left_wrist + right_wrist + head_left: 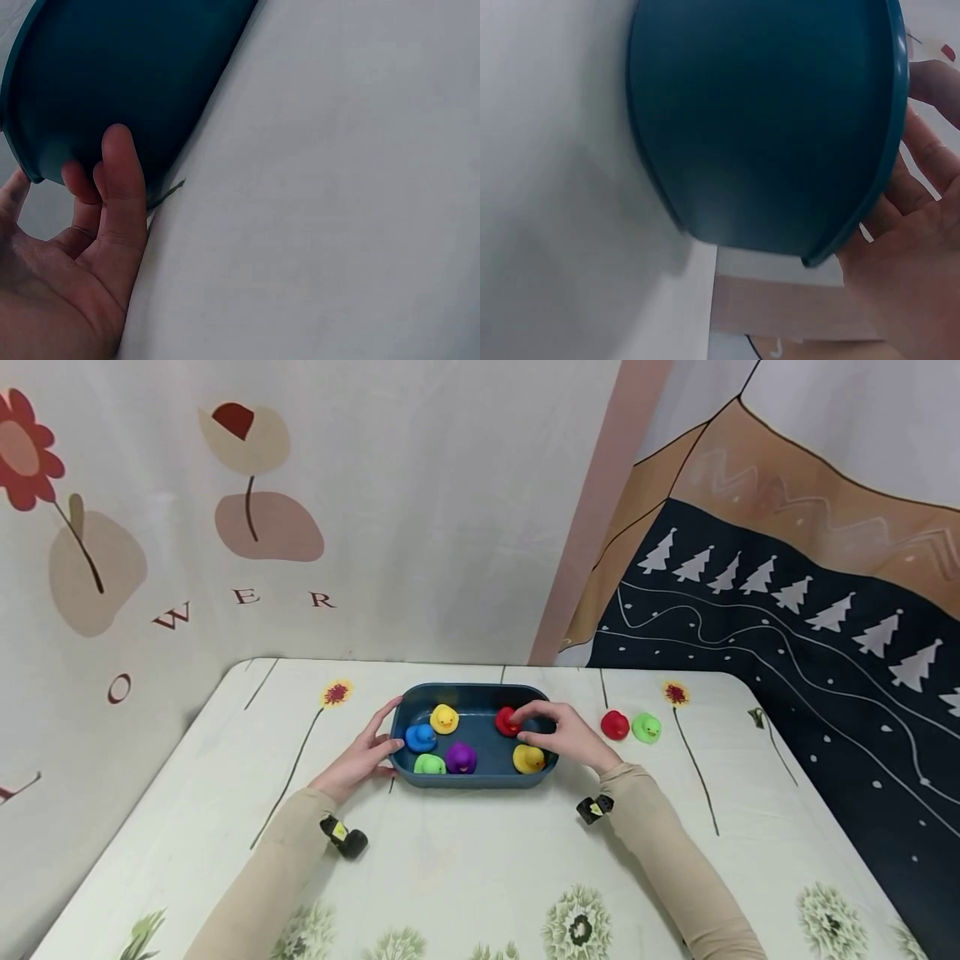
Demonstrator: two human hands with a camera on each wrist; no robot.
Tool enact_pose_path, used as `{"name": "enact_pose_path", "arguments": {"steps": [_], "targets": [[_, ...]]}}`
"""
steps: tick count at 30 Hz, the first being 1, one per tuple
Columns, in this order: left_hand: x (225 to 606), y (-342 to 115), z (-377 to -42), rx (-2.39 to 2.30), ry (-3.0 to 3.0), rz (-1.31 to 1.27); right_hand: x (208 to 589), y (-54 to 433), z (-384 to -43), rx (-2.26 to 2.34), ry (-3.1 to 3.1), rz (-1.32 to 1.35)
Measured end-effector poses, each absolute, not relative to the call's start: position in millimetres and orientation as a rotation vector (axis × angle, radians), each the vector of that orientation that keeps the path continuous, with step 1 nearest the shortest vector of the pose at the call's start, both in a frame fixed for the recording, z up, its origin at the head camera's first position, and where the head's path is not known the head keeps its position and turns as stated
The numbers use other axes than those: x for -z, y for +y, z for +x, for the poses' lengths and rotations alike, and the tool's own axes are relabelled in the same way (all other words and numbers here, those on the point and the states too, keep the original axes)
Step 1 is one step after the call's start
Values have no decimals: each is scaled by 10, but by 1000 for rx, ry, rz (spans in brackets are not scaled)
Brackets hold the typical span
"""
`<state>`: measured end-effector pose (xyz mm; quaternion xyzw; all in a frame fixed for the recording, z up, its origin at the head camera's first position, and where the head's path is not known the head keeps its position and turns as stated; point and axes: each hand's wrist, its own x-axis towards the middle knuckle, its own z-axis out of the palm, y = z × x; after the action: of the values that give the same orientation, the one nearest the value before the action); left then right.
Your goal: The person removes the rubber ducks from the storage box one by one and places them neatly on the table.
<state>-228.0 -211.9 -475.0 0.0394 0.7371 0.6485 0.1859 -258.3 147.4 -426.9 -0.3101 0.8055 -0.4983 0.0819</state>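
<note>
A dark blue oblong bin [468, 781] holds several rubber ducks. My left hand [362, 758] rests its spread fingers against the left end; in the left wrist view, fingertips [120, 142] touch the outer wall. Over the right rim reaches my right hand [566, 735], its thumb and fingers pinching the right side of a red rubber duck [505, 722]. In the right wrist view the bin's wall [757, 135] hides those fingertips. A yellow duck [529, 759] sits below that hand. Farther left are another yellow duck [444, 719], a blue duck [421, 738], a purple duck [461, 758] and a green duck [430, 764].
Right of the bin, a second red duck [615, 725] and another green duck [647, 727] stand side by side on the flower-printed tablecloth [465, 860]. Behind the table hangs a printed curtain [420, 527], with a dark tree-patterned cloth [750, 610] at the right.
</note>
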Motion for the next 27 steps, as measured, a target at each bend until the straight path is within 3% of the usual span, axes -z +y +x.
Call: {"name": "enact_pose_path", "arguments": {"steps": [27], "targets": [[4760, -2131, -2283, -1822, 2076, 99, 4319, 981, -2500, 1444, 2308, -1011]]}}
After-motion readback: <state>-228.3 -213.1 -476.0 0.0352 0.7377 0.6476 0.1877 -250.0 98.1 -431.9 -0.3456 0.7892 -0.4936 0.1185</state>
